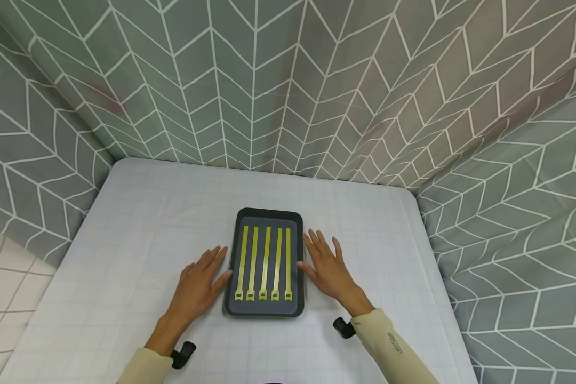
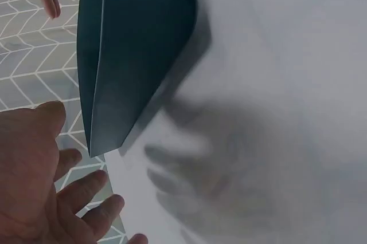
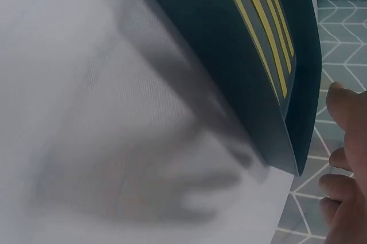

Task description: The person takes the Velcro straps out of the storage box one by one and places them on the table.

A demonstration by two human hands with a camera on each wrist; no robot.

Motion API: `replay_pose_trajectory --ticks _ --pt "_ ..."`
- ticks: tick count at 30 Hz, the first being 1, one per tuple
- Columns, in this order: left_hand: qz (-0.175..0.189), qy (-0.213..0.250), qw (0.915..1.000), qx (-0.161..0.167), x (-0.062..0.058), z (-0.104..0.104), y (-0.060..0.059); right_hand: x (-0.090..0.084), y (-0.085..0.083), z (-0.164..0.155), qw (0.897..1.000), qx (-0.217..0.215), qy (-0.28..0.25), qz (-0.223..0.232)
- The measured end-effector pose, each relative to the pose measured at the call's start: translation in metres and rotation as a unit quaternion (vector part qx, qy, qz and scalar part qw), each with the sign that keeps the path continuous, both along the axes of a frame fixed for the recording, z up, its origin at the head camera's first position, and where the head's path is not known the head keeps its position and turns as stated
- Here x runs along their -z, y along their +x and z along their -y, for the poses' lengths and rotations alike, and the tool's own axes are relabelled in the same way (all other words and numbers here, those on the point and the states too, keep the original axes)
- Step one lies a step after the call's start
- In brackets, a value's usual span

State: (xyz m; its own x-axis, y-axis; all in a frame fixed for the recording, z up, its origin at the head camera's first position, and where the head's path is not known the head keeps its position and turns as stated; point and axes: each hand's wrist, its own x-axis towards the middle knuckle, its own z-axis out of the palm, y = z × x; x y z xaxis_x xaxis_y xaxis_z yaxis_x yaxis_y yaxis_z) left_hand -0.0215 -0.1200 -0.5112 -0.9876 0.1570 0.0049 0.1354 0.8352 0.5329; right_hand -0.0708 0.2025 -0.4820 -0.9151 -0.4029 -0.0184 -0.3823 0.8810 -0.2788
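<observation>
A dark rectangular tray lies on the white table in the head view, with several yellow-green straps laid side by side in it. My left hand lies flat on the cloth at the tray's left edge, fingers straight, thumb touching the rim. My right hand lies flat at the tray's right edge, thumb at the rim. The left wrist view shows the tray's side and my left hand. The right wrist view shows the tray, the straps and my right hand's fingers.
The table is covered with a white checked cloth. A grey curtain with a white chevron pattern closes it in at the back and on both sides. Black wrist mounts sit at both cuffs.
</observation>
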Motion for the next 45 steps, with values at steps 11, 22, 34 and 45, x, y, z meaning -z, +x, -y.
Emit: replay_pose_trajectory --ticks 11,22,34,45 --pt "0.011 0.067 0.9976 0.014 0.005 -0.002 0.006 -0.001 -0.004 0.014 0.998 -0.039 0.028 0.03" --pt "0.023 0.101 0.9944 0.02 0.009 -0.002 0.01 -0.002 -0.011 0.031 0.993 -0.107 0.032 0.042" --pt "0.055 0.158 0.9849 0.045 0.01 0.003 0.012 -0.006 -0.034 0.049 0.974 -0.201 0.07 0.082" --pt "0.077 0.216 0.9712 0.066 0.015 0.009 0.012 -0.018 -0.062 0.082 0.948 -0.287 0.095 0.102"
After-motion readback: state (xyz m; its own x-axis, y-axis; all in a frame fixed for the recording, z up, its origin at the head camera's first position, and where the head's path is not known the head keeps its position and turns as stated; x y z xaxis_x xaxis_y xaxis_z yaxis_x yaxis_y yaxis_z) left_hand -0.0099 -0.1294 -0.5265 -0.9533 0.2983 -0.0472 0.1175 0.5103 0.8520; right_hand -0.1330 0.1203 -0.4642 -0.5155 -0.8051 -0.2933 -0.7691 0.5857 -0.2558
